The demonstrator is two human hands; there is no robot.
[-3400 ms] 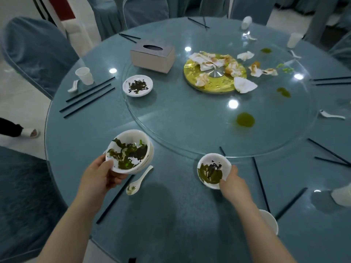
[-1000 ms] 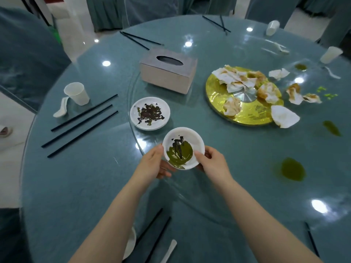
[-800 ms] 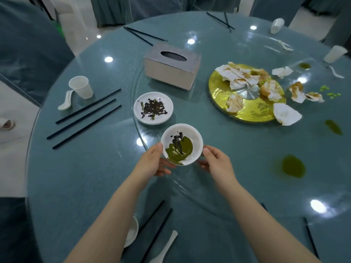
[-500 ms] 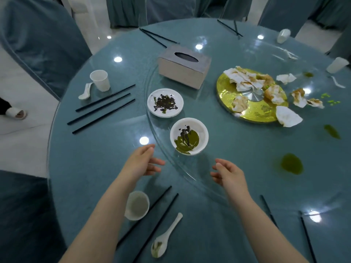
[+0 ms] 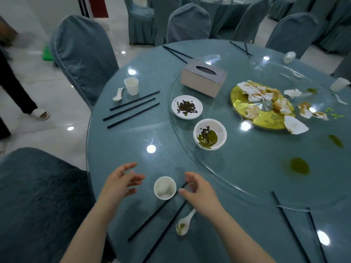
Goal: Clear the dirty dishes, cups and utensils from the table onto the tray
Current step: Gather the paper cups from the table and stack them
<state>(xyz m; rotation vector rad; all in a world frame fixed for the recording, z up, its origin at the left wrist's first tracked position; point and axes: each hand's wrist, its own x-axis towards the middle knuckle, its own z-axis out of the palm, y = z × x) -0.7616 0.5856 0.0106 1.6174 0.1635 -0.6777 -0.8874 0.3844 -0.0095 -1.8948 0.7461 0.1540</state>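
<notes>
Cup (image 5: 164, 190): upright on tabletop (image 5: 133, 141), between both hands.
Left hand (image 5: 121, 184): spread, empty, flanking for pickup.
Right hand (image 5: 197, 190): loosely open, empty, over chopsticks (image 5: 152, 217).

We see our left hand (image 5: 121, 184) and right hand (image 5: 199, 190) hovering with loosely spread fingers on either side of a small white cup (image 5: 164, 190) near the table (image 5: 117, 149) edge. Two black chopsticks (image 5: 157, 211) and a soiled white spoon (image 5: 184, 223) lie just beside it. Farther out, a dirty bowl (image 5: 209, 134) and a saucer (image 5: 187, 107) sit on the glass turntable (image 5: 247, 168).
</notes>
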